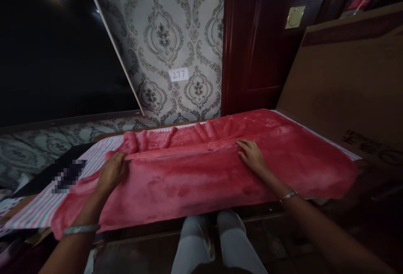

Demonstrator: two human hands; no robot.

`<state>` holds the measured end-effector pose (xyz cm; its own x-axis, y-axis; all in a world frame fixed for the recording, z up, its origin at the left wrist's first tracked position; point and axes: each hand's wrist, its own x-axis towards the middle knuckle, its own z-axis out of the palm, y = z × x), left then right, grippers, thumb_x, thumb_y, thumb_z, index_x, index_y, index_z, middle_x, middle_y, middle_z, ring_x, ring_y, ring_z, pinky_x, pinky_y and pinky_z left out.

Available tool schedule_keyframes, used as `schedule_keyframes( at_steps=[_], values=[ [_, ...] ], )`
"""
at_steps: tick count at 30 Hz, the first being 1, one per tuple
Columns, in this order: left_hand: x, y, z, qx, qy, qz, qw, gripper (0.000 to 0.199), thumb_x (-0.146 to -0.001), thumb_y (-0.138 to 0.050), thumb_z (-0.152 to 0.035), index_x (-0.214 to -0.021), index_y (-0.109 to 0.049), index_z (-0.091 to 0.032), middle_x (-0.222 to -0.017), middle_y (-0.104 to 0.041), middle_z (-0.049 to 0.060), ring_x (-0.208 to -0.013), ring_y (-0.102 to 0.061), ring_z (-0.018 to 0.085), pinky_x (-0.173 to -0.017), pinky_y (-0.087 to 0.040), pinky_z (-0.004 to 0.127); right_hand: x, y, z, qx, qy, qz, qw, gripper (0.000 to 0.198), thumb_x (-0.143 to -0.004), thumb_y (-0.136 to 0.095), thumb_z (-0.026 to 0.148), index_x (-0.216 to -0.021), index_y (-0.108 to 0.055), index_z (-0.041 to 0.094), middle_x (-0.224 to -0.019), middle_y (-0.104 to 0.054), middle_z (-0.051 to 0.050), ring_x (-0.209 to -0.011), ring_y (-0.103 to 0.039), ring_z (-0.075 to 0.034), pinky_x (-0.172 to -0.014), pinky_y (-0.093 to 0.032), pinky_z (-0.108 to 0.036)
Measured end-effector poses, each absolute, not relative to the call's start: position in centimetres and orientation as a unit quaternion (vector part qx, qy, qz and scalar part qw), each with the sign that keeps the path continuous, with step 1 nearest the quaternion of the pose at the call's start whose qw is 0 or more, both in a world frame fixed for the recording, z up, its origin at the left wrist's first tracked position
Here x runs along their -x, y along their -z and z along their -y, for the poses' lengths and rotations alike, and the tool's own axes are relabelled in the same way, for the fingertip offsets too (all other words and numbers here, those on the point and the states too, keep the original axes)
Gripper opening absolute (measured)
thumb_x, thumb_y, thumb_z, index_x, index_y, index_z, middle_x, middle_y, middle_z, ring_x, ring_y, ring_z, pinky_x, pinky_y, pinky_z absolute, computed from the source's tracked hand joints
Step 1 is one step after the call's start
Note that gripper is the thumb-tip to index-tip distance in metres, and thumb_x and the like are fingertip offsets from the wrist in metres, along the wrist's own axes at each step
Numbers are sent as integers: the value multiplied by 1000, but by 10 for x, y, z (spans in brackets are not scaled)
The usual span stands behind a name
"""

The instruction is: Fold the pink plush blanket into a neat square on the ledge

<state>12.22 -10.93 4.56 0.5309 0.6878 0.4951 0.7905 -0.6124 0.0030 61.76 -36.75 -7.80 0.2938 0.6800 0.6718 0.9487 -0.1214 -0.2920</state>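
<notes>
"Where is the red, plush-looking blanket (189,185)?"

"Spread over a pink, white and grey striped cloth (105,147), directly in front of the person. Its near edge lies close to the knees of the pale trousers (193,244)."

"And the hands?"

"The left hand (111,171) has its fingers curled together, pinching the blanket at the left end of a long raised fold. The right hand (252,156) touches the same fold further right, fingers bent; I can't tell whether it pinches the fabric."

"How does the blanket lie?"

"Fairly smooth on the near side of the fold, bunched into small wrinkles behind it. The striped cloth shows at the left and along the back."

"What's around it?"

"Grey patterned wallpaper (163,9) behind, bearing a small white card (179,75) marked 277; a big black screen (63,55) at left, and a brown cardboard box (349,72) at right."
</notes>
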Motion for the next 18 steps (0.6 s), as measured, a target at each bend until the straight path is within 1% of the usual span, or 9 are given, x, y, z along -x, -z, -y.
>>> schedule_keyframes(
  at_steps=[2,5,8,10,14,18],
  values=[
    [-122,-48,109,868,228,426,116,22,-82,-39,-32,-90,-57,-22,-97,-68,10,-93,-67,27,-77,-52,34,-621,78,360,738,178,562,328,45,-87,-53,22,-131,-63,17,-130,-60,-16,-118,-53,-31,-101,-47,-50],
    [-119,-50,109,873,220,417,124,28,-82,-38,-35,-94,-59,-21,-101,-69,11,-95,-67,27,-78,-52,34,-622,78,348,751,150,568,303,50,-86,-57,22,-136,-60,21,-136,-58,-14,-123,-50,-31,-100,-46,-49],
    [-117,-50,108,876,220,410,125,31,-83,-37,-36,-96,-60,-21,-104,-69,11,-95,-67,27,-78,-52,35,-620,80,340,758,129,573,283,50,-86,-62,23,-136,-60,24,-136,-57,-13,-124,-50,-30,-100,-45,-47],
    [-117,-50,107,876,223,408,126,31,-84,-37,-36,-97,-61,-22,-102,-69,10,-94,-67,27,-79,-52,35,-618,79,337,768,126,566,272,51,-86,-65,24,-136,-60,24,-132,-59,-13,-120,-51,-30,-98,-45,-45],
    [-117,-48,106,874,229,405,138,30,-84,-39,-36,-98,-62,-23,-100,-70,9,-94,-67,26,-80,-51,35,-615,76,334,770,128,572,251,41,-86,-66,24,-127,-67,25,-122,-61,-12,-111,-52,-29,-92,-44,-42],
    [-118,-47,106,873,234,404,141,31,-84,-40,-35,-100,-64,-23,-100,-70,8,-93,-66,25,-77,-51,33,-610,72,330,769,127,573,251,27,-87,-59,17,-111,-73,23,-115,-64,-11,-107,-53,-26,-88,-44,-37]
  ],
)
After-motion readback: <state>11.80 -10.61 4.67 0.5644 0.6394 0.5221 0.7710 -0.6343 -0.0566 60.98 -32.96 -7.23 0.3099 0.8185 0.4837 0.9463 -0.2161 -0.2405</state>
